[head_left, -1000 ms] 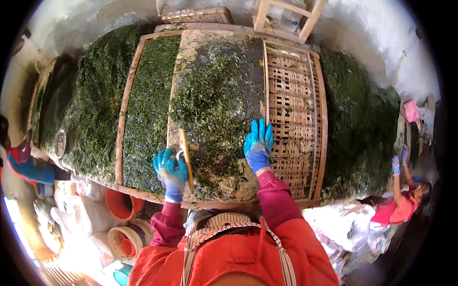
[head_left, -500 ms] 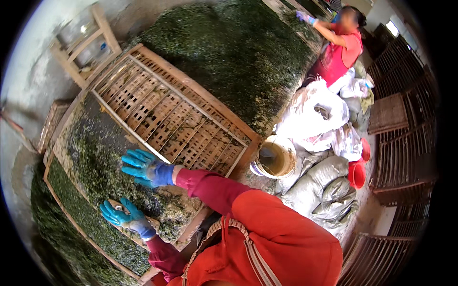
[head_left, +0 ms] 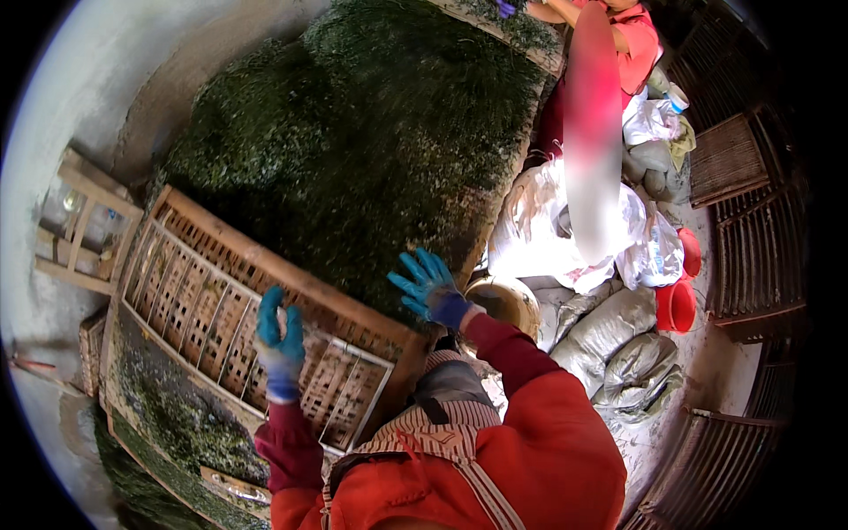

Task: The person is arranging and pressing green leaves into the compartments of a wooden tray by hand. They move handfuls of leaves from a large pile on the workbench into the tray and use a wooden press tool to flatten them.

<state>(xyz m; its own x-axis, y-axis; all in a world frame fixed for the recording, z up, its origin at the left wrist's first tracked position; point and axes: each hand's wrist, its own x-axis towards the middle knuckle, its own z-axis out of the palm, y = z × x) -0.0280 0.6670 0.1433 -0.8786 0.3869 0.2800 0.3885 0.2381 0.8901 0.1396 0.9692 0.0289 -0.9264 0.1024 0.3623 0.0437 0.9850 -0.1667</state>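
Both my hands wear blue-coated gloves. My left hand hovers over a woven bamboo tray with a wooden frame; its thumb and fingers are apart and hold nothing. Further right, my right hand is spread out, empty, above the near edge of a large heap of dark green shredded leaves. Whether it touches the leaves I cannot tell. A flat wooden piece with a handle lies on the lower bed of chopped leaves, at the near left.
A bucket of murky liquid stands beside my right forearm. White sacks, grey sacks and red buckets fill the right side. Slatted racks line the far right. Another person works at the far right of the heap.
Both my hands have moved right from the lower leaf bed, the left to over the tray, the right to the heap's edge. The view has shifted as well.
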